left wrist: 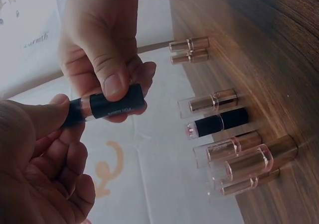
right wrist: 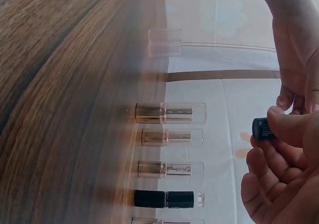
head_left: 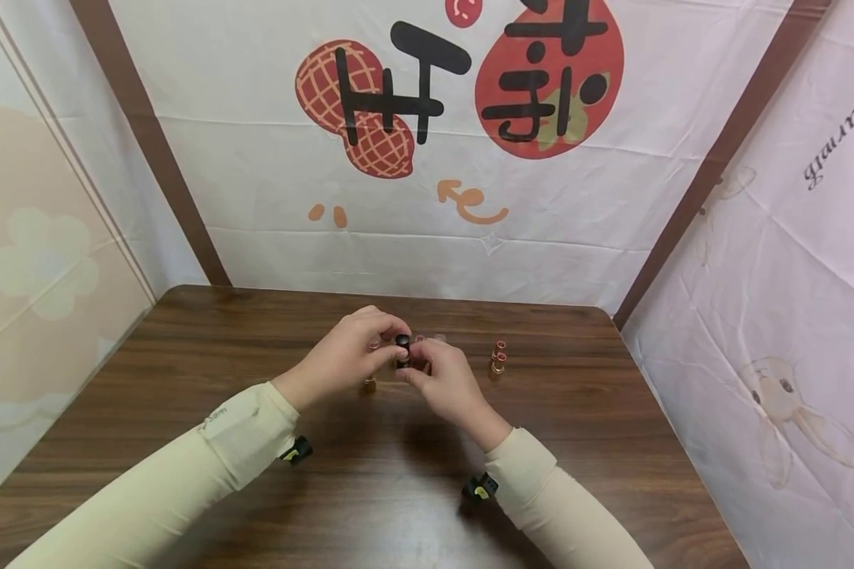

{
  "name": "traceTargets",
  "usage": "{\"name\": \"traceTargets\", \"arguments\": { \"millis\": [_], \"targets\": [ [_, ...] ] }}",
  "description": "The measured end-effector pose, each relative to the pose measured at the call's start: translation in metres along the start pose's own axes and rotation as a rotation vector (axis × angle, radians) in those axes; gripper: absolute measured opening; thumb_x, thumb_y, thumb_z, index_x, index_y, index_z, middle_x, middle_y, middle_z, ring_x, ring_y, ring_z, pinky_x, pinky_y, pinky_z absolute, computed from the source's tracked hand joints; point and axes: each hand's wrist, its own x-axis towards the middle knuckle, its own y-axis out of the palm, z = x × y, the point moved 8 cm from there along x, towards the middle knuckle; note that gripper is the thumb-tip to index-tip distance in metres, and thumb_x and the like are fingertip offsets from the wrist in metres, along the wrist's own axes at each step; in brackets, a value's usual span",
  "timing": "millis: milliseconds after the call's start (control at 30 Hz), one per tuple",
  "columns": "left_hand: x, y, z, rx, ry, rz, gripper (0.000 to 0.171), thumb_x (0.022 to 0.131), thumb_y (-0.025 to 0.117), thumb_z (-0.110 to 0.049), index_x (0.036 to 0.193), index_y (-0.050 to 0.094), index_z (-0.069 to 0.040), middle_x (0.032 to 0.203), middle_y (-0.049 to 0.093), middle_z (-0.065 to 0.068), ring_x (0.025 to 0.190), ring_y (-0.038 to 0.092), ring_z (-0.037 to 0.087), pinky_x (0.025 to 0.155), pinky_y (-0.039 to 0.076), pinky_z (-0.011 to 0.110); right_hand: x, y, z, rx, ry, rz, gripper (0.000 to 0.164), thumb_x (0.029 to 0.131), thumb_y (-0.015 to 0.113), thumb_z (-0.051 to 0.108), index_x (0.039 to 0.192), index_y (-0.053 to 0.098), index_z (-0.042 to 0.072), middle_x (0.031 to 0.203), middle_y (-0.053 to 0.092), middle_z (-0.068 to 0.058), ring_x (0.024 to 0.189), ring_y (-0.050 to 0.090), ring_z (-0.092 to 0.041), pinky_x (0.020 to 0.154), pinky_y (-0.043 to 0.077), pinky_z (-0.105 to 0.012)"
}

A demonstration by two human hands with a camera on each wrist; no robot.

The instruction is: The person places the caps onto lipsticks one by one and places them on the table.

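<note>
Both hands meet on a black lipstick [left wrist: 117, 104] in front of me, above the table. My left hand [head_left: 352, 352] pinches its upper end between thumb and fingers. With thumb and fingers, my right hand [head_left: 447, 379] grips the lower end, which bears small pale print. Between the two black parts a narrow pinkish band shows in the left wrist view; whether the parts are joined cannot be told. Behind the hands stands a row of lipsticks with clear caps, several rose-gold ones [right wrist: 164, 113] and one black lipstick [right wrist: 163, 199].
Two rose-gold lipsticks [head_left: 498, 359] stand close together to the right of the hands. A clear pinkish cap [right wrist: 165, 42] stands apart from the row. The brown wood table [head_left: 256, 506] ends at a printed white cloth [head_left: 270, 261] behind, with more cloth at both sides.
</note>
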Motion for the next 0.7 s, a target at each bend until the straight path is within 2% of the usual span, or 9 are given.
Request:
{"name": "traceTargets", "arguments": {
  "millis": [100, 233, 367, 467, 700],
  "targets": [
    [0.002, -0.001, 0.001, -0.009, -0.016, -0.001, 0.02, 0.093, 0.077, -0.021, 0.113, 0.073, -0.016, 0.104, 0.068, -0.006, 0.097, 0.058, 0.015, 0.08, 0.054, 0.04, 0.001, 0.0, -0.003, 0.016, 0.016, -0.012, 0.012, 0.09, 0.081, 0.021, 0.097, 0.072, 0.019, 0.084, 0.064, 0.009, 0.075, 0.055, -0.01, 0.061, 0.048, -0.025],
    [0.0, -0.005, 0.008, 0.008, -0.077, -0.017, 0.025, 0.092, 0.079, -0.024, 0.115, 0.073, -0.016, 0.105, 0.069, -0.004, 0.098, 0.058, 0.018, 0.079, 0.052, 0.038, 0.005, 0.001, -0.007, 0.028, 0.044, -0.003, 0.013, 0.093, 0.078, 0.025, 0.102, 0.071, 0.021, 0.09, 0.063, 0.01, 0.075, 0.056, -0.011, 0.062, 0.049, -0.026],
    [-0.007, -0.005, 0.019, 0.032, -0.113, -0.023, 0.028, 0.092, 0.079, -0.026, 0.117, 0.073, -0.016, 0.108, 0.071, -0.002, 0.099, 0.058, 0.019, 0.083, 0.051, 0.039, 0.009, 0.003, -0.014, 0.06, 0.088, 0.001, 0.015, 0.094, 0.077, 0.025, 0.106, 0.071, 0.019, 0.094, 0.066, 0.007, 0.079, 0.062, -0.011, 0.066, 0.053, -0.026],
    [-0.014, -0.004, 0.027, 0.04, -0.134, -0.028, 0.027, 0.093, 0.078, -0.027, 0.116, 0.073, -0.015, 0.108, 0.071, -0.003, 0.099, 0.059, 0.019, 0.085, 0.05, 0.039, 0.011, 0.007, -0.024, 0.086, 0.152, 0.002, 0.015, 0.093, 0.078, 0.022, 0.106, 0.071, 0.018, 0.095, 0.07, 0.008, 0.083, 0.064, -0.01, 0.071, 0.055, -0.027],
    [-0.031, -0.011, 0.039, 0.034, -0.159, -0.052, 0.02, 0.095, 0.076, -0.025, 0.113, 0.073, -0.018, 0.11, 0.07, -0.005, 0.105, 0.06, 0.015, 0.091, 0.052, 0.045, 0.014, 0.027, -0.053, 0.017, 0.263, 0.003, 0.014, 0.09, 0.082, 0.025, 0.097, 0.071, 0.019, 0.089, 0.072, 0.009, 0.082, 0.064, -0.008, 0.075, 0.054, -0.029]
  ]
}}
